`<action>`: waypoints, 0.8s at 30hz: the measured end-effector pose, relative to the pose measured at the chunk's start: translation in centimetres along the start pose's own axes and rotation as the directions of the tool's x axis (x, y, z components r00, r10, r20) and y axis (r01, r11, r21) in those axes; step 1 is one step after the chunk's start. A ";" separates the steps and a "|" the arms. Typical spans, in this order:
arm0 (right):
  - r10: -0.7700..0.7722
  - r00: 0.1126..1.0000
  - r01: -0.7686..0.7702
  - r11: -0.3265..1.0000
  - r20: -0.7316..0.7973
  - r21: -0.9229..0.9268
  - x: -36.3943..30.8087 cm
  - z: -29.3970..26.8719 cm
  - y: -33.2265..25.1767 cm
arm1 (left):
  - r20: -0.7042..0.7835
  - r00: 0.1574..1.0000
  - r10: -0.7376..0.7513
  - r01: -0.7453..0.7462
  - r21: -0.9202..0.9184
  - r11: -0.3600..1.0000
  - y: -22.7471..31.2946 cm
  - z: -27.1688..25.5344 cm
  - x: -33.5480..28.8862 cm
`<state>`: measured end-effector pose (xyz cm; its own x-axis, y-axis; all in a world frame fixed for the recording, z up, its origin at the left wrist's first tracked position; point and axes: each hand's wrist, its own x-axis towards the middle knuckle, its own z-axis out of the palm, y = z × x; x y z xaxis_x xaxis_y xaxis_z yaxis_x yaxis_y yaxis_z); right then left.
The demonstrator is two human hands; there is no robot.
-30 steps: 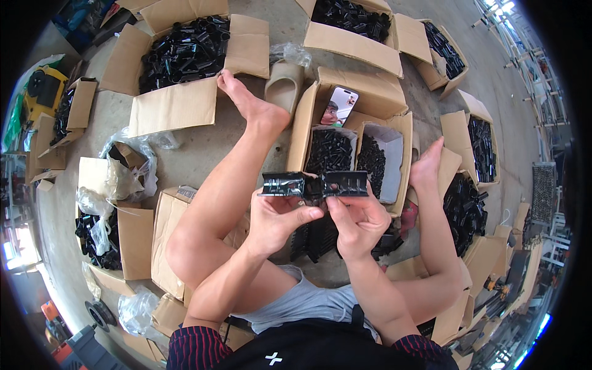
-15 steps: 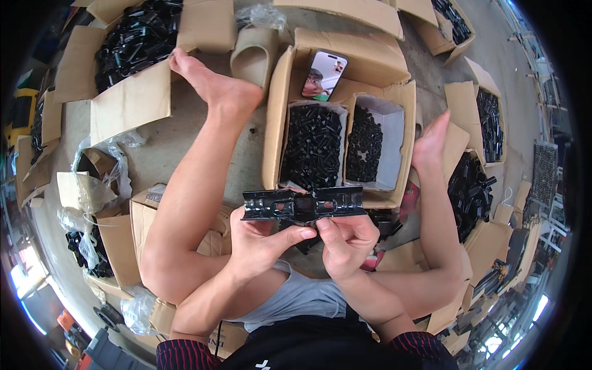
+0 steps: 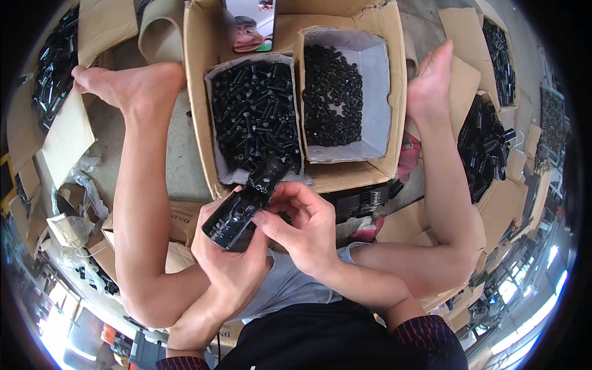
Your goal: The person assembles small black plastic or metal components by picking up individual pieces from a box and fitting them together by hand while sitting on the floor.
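Note:
A black metal pipe joint (image 3: pixel 229 221), shaped like half-tubes meeting at a middle part, lies tilted between my hands, its upper end toward the far right. My left hand (image 3: pixel 225 262) wraps round its lower left side from below. At its right side, my right hand (image 3: pixel 302 237) is closed, the thumb tip pressed on the joint and the fingers curled. A small dark piece shows between those fingers, too hidden to name. Just beyond my hands are black bolts (image 3: pixel 256 114) in one grey-lined box, and small black nuts (image 3: pixel 330 92) in another beside it.
Both boxes stand in a large carton (image 3: pixel 196 74) between my legs. A phone (image 3: pixel 256 24) leans at its far end. Cartons of black metal parts (image 3: pixel 484 142) lie right and far left. Plastic bags (image 3: pixel 74 228) are at the left; a slipper (image 3: pixel 161 37) lies near my left foot.
The pipe joint has turned from level to slanting and moved left. My right hand has shifted from its near edge to its right side. The view has moved closer to the carton.

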<state>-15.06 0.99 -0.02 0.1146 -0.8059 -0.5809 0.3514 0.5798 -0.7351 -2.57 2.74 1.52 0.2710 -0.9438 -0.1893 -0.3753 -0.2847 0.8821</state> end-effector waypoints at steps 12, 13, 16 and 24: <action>-0.165 0.982 0.186 0.941 0.096 -0.283 2.0 -1.9 -1.7 | 0.393 0.847 -0.358 0.532 -0.648 0.545 -0.4 -1.1 1.2; -0.221 0.970 0.242 0.899 0.099 -0.365 2.2 -2.0 -2.2 | 0.386 0.861 -0.332 0.509 -0.679 0.529 -0.3 -0.9 1.3; -0.165 0.961 0.238 0.903 0.222 -0.358 3.2 -2.5 -3.5 | 0.363 0.850 -0.381 0.516 -0.718 0.467 -0.3 -0.6 1.3; -0.278 0.940 0.245 0.143 0.199 -0.959 11.5 -8.6 -5.8 | 0.395 0.788 -0.472 0.605 -0.638 0.476 -0.8 -0.1 2.4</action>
<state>-23.73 -10.61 -5.46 0.1952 -0.9422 -0.2722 -0.8123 0.0002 -0.5832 -1.55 0.72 0.41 0.0402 -0.6755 -0.7363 0.5513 -0.5996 0.5802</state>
